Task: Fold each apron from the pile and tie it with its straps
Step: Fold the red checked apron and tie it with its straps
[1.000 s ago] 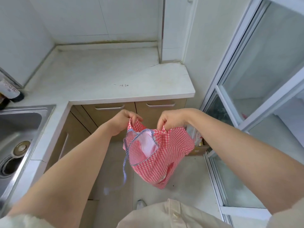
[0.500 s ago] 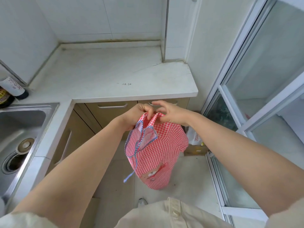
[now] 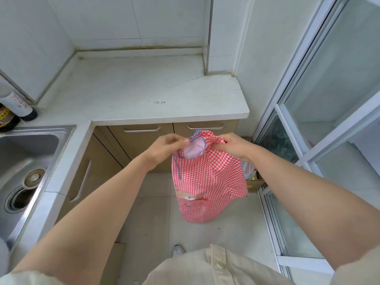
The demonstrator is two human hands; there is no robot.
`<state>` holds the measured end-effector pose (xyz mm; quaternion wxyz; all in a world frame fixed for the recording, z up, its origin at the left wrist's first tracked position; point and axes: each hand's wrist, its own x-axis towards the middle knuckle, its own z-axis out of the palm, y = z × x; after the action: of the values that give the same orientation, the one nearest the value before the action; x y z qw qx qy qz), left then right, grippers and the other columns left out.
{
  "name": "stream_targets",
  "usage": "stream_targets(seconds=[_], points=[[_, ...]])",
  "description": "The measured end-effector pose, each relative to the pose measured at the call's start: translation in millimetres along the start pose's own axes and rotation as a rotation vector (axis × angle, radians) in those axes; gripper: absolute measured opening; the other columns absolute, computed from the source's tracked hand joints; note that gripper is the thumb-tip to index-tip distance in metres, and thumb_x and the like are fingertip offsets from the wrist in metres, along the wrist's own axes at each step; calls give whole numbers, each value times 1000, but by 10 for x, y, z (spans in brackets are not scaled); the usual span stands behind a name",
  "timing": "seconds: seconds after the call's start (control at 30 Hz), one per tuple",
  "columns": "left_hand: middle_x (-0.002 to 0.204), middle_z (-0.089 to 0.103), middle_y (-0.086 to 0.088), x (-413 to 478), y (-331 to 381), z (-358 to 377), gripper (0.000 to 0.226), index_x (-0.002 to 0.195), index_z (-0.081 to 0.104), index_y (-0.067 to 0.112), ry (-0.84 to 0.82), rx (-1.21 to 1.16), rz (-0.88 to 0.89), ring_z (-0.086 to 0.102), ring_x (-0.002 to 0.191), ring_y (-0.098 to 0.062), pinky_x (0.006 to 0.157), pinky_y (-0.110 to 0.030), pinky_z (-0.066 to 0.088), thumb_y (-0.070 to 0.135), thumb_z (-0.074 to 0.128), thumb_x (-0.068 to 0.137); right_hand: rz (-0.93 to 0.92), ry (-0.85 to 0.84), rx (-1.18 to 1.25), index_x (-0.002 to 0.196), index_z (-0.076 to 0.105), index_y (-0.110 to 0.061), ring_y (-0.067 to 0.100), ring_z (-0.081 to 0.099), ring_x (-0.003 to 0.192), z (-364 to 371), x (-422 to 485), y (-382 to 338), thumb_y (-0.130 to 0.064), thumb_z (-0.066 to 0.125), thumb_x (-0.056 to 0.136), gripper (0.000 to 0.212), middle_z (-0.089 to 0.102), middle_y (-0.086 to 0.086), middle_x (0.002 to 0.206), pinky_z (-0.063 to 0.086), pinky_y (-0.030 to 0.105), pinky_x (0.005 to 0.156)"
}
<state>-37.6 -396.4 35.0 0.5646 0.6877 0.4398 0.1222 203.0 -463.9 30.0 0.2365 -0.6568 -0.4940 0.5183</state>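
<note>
A red gingham apron [image 3: 207, 182] is held up by its top edge, pinched by the left hand [image 3: 164, 148] and right hand [image 3: 234, 146], in front of the table [image 3: 144, 95] edge.

Head-worn camera looks steeply down, close over the counter [image 3: 144, 95].

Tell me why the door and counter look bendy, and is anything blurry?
Head view: the wide-angle lens bows the sliding door frame and the countertop edges; the left hand looks slightly soft at its tips, the red checked apron fairly sharp; the light is soft and even, shadows faint.
</note>
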Motion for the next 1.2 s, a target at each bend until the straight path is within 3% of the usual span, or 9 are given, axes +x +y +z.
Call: stream_targets(seconds=[0.1,0.23,0.33,0.47,0.57,0.73,0.87,1.0,1.2], points=[[106,71,-5,51,-79,85,25,109,64,6,-8,37,-19,68,98,-21,85,-29,54,19,71,88,17,9,-3,103,69,-12,26,69,94,-19,-8,9,-23,58,98,17,72,10,101,53,40,87],[73,65,-4,114,-142,38,18,81,69,12,220,253,-76,59,73,-26,67,-32,48,25,64,92,61,37,-50,106,69,-10,24,68,91,-51,-7,32,-23,57,98,19,71,10,102,53,41,87],[86,63,-1,94,-220,-43,14,95,63,22,340,542,-315,56,103,-28,82,-33,43,30,52,95,88,75,-65,104,69,-6,26,68,92,-56,-11,58,-24,58,98,22,71,11,100,52,48,92],[129,56,-5,105,-290,-30,43,131,48,17,351,724,-485,33,131,-30,98,-40,32,36,43,94,78,88,-93,98,70,-9,27,68,92,2,-1,1,-27,59,97,22,71,10,99,52,47,93],[145,43,-12,132,-216,47,62,143,38,13,399,559,-283,28,137,-32,105,-45,31,38,52,88,51,78,-116,87,68,-15,27,67,91,46,18,-85,-27,59,97,18,70,9,95,52,45,91],[154,31,-6,195,-132,165,128,153,8,30,85,283,-1,27,142,-31,114,-58,27,54,83,52,25,46,-132,97,68,-14,24,68,88,102,63,-186,-26,59,97,15,70,5,93,53,41,84],[111,69,1,275,-208,-8,66,114,60,24,138,395,-35,64,102,-23,93,-48,52,51,73,56,38,49,-128,103,68,-14,23,68,90,111,106,-231,-28,59,97,17,70,5,97,54,42,87],[88,71,-1,186,-415,-285,4,81,73,25,136,557,-170,64,86,-22,80,-33,52,26,70,81,109,189,-133,99,70,-1,34,67,94,53,124,-197,-25,58,97,27,70,16,101,52,47,92],[109,63,-7,54,-816,-597,31,114,61,12,130,782,-638,52,105,-31,88,-36,44,24,56,86,207,275,-62,95,70,-2,32,67,94,111,168,-171,-23,61,94,22,69,16,99,52,44,90]])
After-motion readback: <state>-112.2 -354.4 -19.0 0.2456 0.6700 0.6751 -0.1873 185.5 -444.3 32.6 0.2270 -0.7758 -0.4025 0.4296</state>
